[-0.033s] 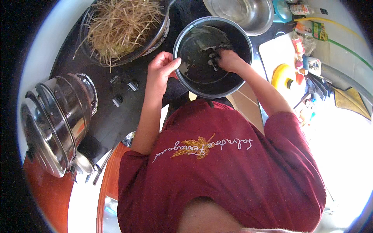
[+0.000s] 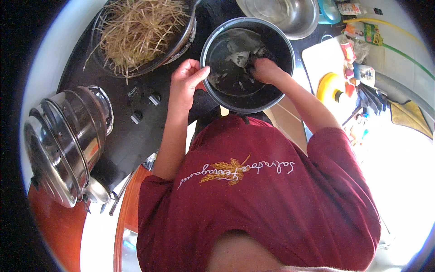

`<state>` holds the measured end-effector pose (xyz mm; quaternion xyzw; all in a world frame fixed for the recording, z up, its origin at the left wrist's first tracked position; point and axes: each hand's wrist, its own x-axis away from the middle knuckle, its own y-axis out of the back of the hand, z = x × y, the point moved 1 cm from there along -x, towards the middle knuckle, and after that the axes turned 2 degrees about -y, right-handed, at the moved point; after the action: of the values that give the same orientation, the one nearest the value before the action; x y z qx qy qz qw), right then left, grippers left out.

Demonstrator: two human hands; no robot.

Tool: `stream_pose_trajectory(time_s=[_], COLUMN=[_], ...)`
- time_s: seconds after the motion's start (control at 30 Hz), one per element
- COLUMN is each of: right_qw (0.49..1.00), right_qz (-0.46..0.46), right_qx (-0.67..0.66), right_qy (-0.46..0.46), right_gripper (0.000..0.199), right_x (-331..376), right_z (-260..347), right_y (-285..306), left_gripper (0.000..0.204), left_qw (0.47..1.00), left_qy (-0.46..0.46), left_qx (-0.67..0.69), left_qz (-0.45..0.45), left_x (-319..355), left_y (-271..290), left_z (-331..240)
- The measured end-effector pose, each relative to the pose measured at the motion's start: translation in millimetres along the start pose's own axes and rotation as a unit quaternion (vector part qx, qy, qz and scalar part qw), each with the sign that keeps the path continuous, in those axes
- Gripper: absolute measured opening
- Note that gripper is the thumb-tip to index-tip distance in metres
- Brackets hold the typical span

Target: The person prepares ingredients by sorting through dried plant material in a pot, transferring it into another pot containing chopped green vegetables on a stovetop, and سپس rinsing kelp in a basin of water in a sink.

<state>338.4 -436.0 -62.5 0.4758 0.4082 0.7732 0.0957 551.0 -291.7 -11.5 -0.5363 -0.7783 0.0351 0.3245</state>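
Note:
A round black pot (image 2: 276,97) stands at the near edge of a black cooktop (image 2: 131,136). My left hand (image 2: 185,86) grips its left rim, thumb hooked over the edge. Inside the pot, the fingers of my right hand (image 2: 266,71) curl around a dark wad, like a cloth or scrub pad (image 2: 252,60), and press it against the far inner wall. Pale wet smears (image 2: 235,58) streak the pot's inside. My red shirt fills the lower part of the view.
A dark wok of dry straw-like strands (image 2: 140,31) sits at the back left. A stacked steel steamer pot (image 2: 63,140) is at the left, a steel bowl (image 2: 283,13) behind the pot. To the right lie a white cutting board (image 2: 324,56), a yellow object (image 2: 330,86) and small packets.

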Motion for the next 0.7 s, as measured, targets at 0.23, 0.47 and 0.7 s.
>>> stream_pose_trajectory(time_s=[0.23,0.47,0.7], right_qw=[0.977,0.98,0.991], right_qz=[0.196,0.065,-0.12], right_qx=[0.033,-0.155,-0.033], right_qy=[0.082,0.109,0.05], right_gripper=[0.032,0.026,0.046], right_x=[-4.6,-7.4,14.3], right_z=[41.0,94.2,73.3], right_y=[-36.2,-26.7,0.4], left_gripper=[0.013,0.012,0.012], left_qw=[0.999,0.999,0.999], left_qy=[0.005,-0.007,-0.002], left_qx=[0.025,0.011,0.03], left_qz=[-0.033,-0.035,-0.038], left_x=[2.3,1.8,2.4], left_y=[-5.5,-4.6,-5.3], left_z=[-5.9,-4.0,-3.9])
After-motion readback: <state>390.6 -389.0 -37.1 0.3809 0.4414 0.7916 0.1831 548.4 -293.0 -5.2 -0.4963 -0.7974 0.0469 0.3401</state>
